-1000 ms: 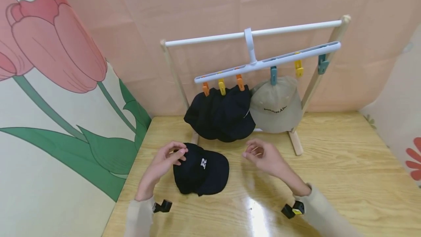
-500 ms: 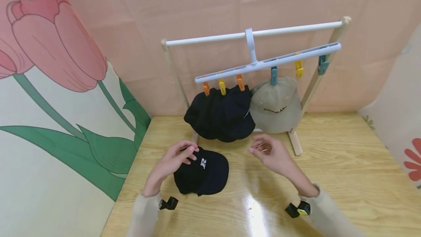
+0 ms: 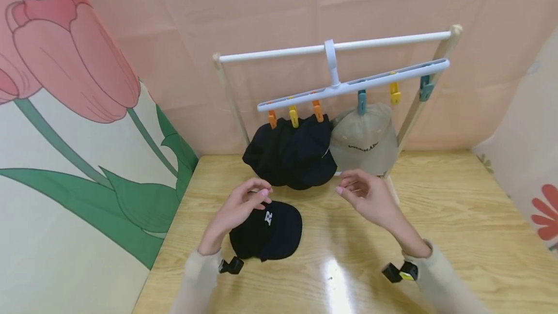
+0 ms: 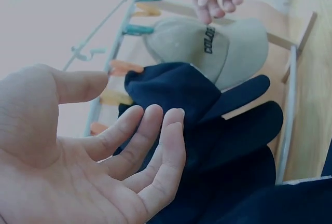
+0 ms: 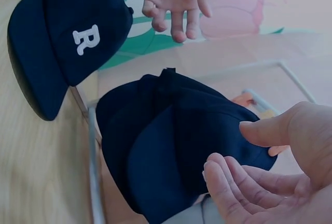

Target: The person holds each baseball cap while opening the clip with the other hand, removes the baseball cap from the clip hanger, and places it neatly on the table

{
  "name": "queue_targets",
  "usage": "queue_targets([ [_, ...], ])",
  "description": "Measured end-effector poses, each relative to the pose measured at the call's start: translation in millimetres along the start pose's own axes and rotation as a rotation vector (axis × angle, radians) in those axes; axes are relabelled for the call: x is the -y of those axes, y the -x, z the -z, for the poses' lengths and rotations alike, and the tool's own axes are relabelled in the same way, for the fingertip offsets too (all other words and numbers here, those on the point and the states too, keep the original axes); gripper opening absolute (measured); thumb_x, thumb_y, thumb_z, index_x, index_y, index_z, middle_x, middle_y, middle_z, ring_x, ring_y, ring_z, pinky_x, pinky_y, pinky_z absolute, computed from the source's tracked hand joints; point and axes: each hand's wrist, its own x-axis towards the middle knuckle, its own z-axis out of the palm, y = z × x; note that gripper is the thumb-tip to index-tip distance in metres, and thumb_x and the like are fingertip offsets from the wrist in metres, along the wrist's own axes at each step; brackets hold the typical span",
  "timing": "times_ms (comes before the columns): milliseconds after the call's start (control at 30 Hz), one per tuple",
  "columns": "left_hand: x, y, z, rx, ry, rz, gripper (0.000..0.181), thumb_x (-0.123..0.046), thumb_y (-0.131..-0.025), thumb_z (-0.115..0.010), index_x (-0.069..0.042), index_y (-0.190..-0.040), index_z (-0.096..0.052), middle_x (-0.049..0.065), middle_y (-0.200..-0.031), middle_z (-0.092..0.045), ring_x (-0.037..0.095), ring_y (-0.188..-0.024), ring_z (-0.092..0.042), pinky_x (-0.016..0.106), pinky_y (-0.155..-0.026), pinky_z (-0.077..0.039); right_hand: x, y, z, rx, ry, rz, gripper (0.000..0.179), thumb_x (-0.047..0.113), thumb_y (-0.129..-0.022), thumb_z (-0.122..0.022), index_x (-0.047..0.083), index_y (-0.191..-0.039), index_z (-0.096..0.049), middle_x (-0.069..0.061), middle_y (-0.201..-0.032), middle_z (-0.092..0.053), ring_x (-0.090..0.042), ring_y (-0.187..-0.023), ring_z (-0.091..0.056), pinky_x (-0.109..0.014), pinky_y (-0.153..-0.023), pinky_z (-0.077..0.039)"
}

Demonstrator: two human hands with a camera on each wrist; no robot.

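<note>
My left hand [image 3: 240, 207] hovers over the back of a dark cap with a white letter R [image 3: 283, 231], which lies on the table with its brim to the right. Loosely bent fingers, holding nothing, show in the left wrist view. My right hand [image 3: 370, 197] is raised in front of the beige cap [image 3: 364, 139], fingers relaxed, nothing between thumb and fingertips. Dark caps [image 3: 292, 154] hang bunched together from orange and yellow clips on a pale blue hanger [image 3: 301, 98]. The beige cap hangs beside them from a teal clip [image 3: 362, 102].
The hanger hooks over the white bar of a wooden-legged rack [image 3: 383, 41], tilting up to the right. A yellow clip [image 3: 395, 93] and a teal clip [image 3: 426, 89] at its right end hold nothing. A wooden table [image 3: 453, 236] lies beneath, against a pink backdrop [image 3: 261, 8].
Both hands have moved right and slightly up, the left from over the cap's crown edge toward the hanging caps. The caps and the rack have stayed in place.
</note>
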Motion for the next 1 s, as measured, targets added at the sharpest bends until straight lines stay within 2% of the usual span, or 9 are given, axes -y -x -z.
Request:
queue_targets([
  [133,-5.4,-4.0,-2.8,-0.014,-0.009,-0.037,0.026,-0.022,-0.113,-0.056,-0.005,-0.131,-0.063,0.014,-0.129,-0.068,0.021,-0.108,-0.071,0.033,-0.094,-0.060,2.2,-1.5,7.8,-0.011,0.015,0.005,0.030,0.006,-0.096,-0.080,-0.001,-0.123,-0.071,-0.011,-0.102,-0.075,-0.005,-0.089,-0.071,-0.017,-0.079,-0.058],
  [233,-9.4,-6.8,-4.1,-0.033,-0.002,-0.078,0.023,-0.018,-0.112,-0.057,-0.004,-0.130,-0.062,0.016,-0.129,-0.068,0.019,-0.108,-0.070,0.032,-0.095,-0.059,3.5,-2.9,12.9,-0.020,0.011,0.019,0.029,0.007,-0.097,-0.078,0.000,-0.125,-0.070,-0.011,-0.103,-0.075,-0.005,-0.090,-0.071,-0.016,-0.080,-0.058],
  [367,-14.8,-11.3,-6.7,-0.055,0.016,-0.141,0.022,-0.012,-0.111,-0.059,-0.001,-0.130,-0.062,0.024,-0.131,-0.065,0.027,-0.112,-0.070,0.032,-0.098,-0.058,5.3,-4.7,17.7,-0.051,0.000,0.055,0.028,0.004,-0.097,-0.078,0.000,-0.124,-0.070,-0.012,-0.104,-0.075,-0.004,-0.091,-0.070,-0.015,-0.082,-0.057],
  [533,-22.8,-17.6,-13.1,-0.075,0.053,-0.193,0.022,-0.005,-0.107,-0.062,0.002,-0.128,-0.063,0.026,-0.131,-0.063,0.042,-0.119,-0.066,0.026,-0.098,-0.057,7.0,-7.5,23.9,-0.100,0.009,0.097,0.028,0.000,-0.095,-0.078,0.000,-0.122,-0.071,-0.013,-0.104,-0.075,-0.001,-0.093,-0.068,-0.012,-0.084,-0.055],
  [633,-27.7,-22.1,-18.2,-0.079,0.073,-0.224,0.023,-0.005,-0.106,-0.064,0.002,-0.129,-0.063,0.027,-0.132,-0.062,0.046,-0.120,-0.065,0.027,-0.099,-0.057,9.8,-9.2,29.8,-0.123,0.019,0.115,0.028,-0.001,-0.095,-0.078,0.001,-0.122,-0.071,-0.013,-0.106,-0.076,0.000,-0.096,-0.068,-0.011,-0.085,-0.055],
  [833,-34.7,-29.6,-25.3,-0.065,0.084,-0.256,0.025,-0.005,-0.106,-0.065,0.000,-0.130,-0.063,0.031,-0.134,-0.060,0.051,-0.121,-0.064,0.027,-0.097,-0.058,18.4,-13.1,41.2,-0.154,0.057,0.157,0.031,-0.003,-0.094,-0.078,0.004,-0.124,-0.072,-0.013,-0.113,-0.074,-0.002,-0.102,-0.068,-0.011,-0.086,-0.054],
  [1000,-36.1,-32.9,-28.8,-0.070,0.072,-0.278,0.026,-0.002,-0.104,-0.066,0.000,-0.130,-0.063,0.029,-0.133,-0.061,0.047,-0.119,-0.067,0.029,-0.097,-0.059,23.7,-18.1,45.0,-0.185,0.059,0.170,0.031,-0.004,-0.093,-0.079,0.003,-0.123,-0.073,-0.008,-0.114,-0.073,-0.009,-0.104,-0.070,-0.014,-0.088,-0.055],
])
